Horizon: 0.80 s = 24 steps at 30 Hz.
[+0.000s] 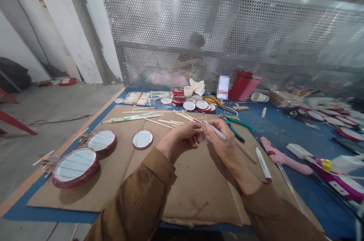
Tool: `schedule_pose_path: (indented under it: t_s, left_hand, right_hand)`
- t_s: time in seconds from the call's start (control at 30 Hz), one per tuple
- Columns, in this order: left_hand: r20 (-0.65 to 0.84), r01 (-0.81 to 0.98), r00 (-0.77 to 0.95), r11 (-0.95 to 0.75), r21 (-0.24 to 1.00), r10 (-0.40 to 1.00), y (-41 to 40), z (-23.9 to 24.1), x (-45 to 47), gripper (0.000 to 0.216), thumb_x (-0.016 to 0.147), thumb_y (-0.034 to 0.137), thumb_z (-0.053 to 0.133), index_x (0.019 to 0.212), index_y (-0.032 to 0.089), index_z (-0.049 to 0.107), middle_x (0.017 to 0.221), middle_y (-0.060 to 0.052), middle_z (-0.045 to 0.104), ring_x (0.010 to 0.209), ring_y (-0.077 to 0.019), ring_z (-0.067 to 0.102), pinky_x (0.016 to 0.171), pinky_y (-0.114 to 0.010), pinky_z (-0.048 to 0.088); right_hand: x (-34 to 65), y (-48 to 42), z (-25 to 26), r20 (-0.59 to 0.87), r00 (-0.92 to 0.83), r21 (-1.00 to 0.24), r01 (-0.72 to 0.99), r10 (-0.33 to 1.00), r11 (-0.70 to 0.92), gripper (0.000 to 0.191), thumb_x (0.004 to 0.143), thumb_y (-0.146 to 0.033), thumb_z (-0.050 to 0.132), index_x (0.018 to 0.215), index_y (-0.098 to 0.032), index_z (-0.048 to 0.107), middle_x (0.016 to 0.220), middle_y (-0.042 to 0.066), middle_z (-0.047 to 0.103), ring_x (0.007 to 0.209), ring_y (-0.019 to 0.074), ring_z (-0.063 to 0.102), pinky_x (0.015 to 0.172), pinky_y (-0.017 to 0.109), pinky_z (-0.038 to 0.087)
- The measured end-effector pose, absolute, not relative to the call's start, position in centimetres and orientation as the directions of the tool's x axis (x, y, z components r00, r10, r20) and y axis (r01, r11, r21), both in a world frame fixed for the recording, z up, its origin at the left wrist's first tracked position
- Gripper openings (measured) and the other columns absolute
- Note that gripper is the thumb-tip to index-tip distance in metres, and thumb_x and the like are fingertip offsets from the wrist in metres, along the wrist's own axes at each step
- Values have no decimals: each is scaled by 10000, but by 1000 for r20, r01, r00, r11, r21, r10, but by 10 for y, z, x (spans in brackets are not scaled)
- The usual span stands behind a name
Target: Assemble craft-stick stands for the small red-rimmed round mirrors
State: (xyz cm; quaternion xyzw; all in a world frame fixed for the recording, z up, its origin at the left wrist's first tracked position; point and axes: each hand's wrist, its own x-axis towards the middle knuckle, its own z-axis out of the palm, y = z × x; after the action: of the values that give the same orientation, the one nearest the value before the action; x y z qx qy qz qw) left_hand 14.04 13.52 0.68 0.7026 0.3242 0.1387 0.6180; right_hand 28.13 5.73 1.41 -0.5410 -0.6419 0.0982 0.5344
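Note:
My left hand is closed, thumb and fingers pinching a short upright wooden stick. Close against it, my right hand is closed round a white marker pen, whose tip points at the stick. Small pale shapes show beneath the fingertips, too blurred to name. Both hands are above a brown cardboard sheet. Left of them lies a round red-rimmed mirror. Loose wooden sticks lie just beyond my left hand. A second marker rests to the right of my right hand.
Stacked red-rimmed discs with sticks poking out are at left. Green-handled pliers, a pink glue gun and a purple device lie at right. More mirrors, a phone and a red bottle stand before a perforated metal screen.

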Motion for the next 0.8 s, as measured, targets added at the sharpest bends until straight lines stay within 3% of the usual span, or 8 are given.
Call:
schedule_pose_path:
  t_s: [0.47, 0.8]
  left_hand:
    - [-208, 286, 744, -22, 958, 635, 134, 9, 141, 262, 999, 194, 411, 776, 156, 542, 573, 8, 582, 423, -113, 603, 409, -185, 468]
    - [-217, 284, 750, -9, 959, 625, 138, 4, 140, 270, 1003, 319, 493, 797, 156, 553, 582, 6, 592, 448, -115, 619, 431, -183, 483]
  right_hand:
    - [279, 56, 18, 569, 163, -715, 582, 806, 387, 208, 892, -412, 576, 874, -212, 626, 776, 33, 689, 717, 197, 633, 668, 314, 494]
    - [279, 55, 17, 576, 171, -713, 583, 800, 389, 222, 901, -426, 583, 894, -211, 633, 795, 44, 702, 717, 202, 640, 656, 323, 500]
